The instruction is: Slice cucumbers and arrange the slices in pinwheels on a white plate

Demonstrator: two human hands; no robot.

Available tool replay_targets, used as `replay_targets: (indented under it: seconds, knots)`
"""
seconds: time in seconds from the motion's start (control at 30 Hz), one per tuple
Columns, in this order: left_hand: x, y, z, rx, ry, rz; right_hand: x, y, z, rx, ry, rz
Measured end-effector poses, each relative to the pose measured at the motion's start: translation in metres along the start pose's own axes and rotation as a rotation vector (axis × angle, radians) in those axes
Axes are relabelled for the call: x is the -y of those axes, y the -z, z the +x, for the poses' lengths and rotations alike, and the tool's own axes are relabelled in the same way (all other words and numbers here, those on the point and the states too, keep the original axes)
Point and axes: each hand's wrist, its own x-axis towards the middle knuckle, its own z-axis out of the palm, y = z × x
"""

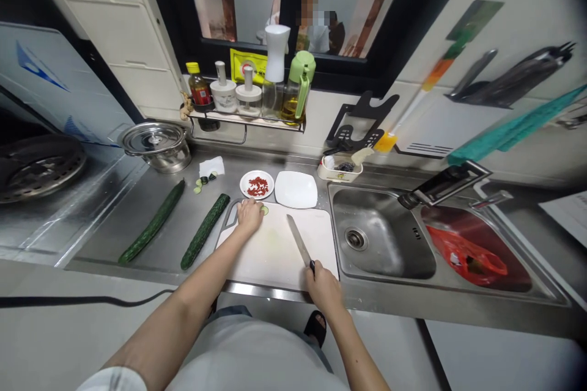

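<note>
My left hand [250,215] is closed over a piece of cucumber [265,210] at the upper left of the white cutting board [293,263]. Only a pale, green-rimmed cut face shows beside the fingers; the rest is hidden. My right hand [323,286] grips the black handle of a kitchen knife [299,241]. Its blade points away from me over the right half of the board, apart from the cucumber piece. Two whole cucumbers [205,231] [153,222] lie on the steel counter left of the board. Small cucumber ends [200,183] rest behind them.
Behind the board stand a plate of chopped red pieces [244,190] and a white plate [296,190]. A lidded steel pot [167,153] is at back left. The sink [385,238], with a red plastic bag [468,259] in its second basin, lies right. Seasonings fill a wall rack [252,117].
</note>
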Motion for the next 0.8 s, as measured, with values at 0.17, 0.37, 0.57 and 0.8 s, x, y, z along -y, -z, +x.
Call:
replay_targets:
  seconds: [0.17, 0.37, 0.57, 0.8]
  knots:
    - [-0.001, -0.001, 0.000, -0.039, 0.009, -0.061, -0.001, -0.001, 0.001, -0.005, 0.004, -0.018]
    - [0.000, -0.006, -0.002, -0.009, 0.060, -0.228, -0.001, -0.001, 0.002, -0.006, 0.000, -0.003]
    - [0.005, -0.005, -0.007, 0.207, -0.082, -0.375, 0.001, 0.000, 0.002, -0.018, 0.016, -0.022]
    - [-0.008, 0.001, -0.019, 0.430, -0.302, -0.285, 0.003, 0.002, 0.001, 0.009, -0.013, -0.020]
